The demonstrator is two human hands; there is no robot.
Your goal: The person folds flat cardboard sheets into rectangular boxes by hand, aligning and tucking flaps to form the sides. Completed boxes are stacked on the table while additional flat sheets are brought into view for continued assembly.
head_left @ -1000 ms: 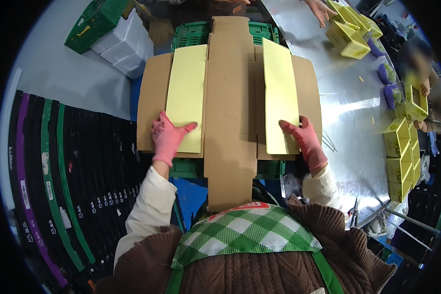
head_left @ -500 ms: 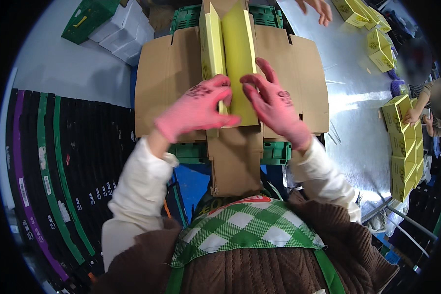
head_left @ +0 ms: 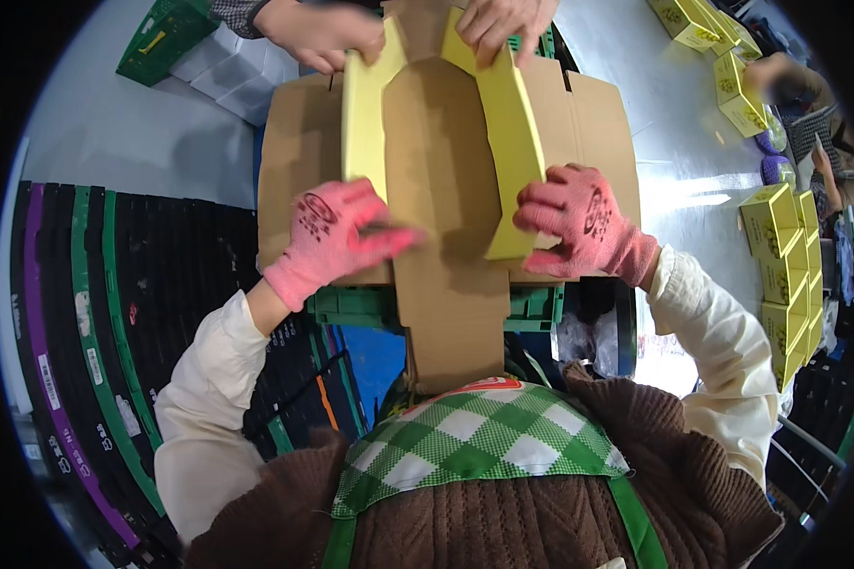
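Two long yellow card panels, a left panel [head_left: 363, 114] and a right panel [head_left: 514, 123], stand on edge over a flattened brown carton [head_left: 441, 161], with a wide gap between them. My left hand [head_left: 337, 232], in a pink glove, covers the near end of the left panel, its thumb stretched inward and blurred. My right hand [head_left: 583, 220], gloved alike, has its fingers curled over the right panel near its near end. Across from me, a co-worker's hand [head_left: 337, 38] grips the far end of the left panel, and another hand [head_left: 503, 24] grips the right panel's far end.
Green crates [head_left: 531, 308] lie beneath the brown carton. Stacked black trays [head_left: 181, 284] fill the left side. On the metal table [head_left: 669, 142] at right stand several yellow boxes [head_left: 773, 223], with people beyond. A green crate [head_left: 166, 38] tops white boxes at far left.
The yellow panels have been pulled apart from close together to a wide gap. My hands have moved outward with them. A co-worker's hands have come in onto the far ends.
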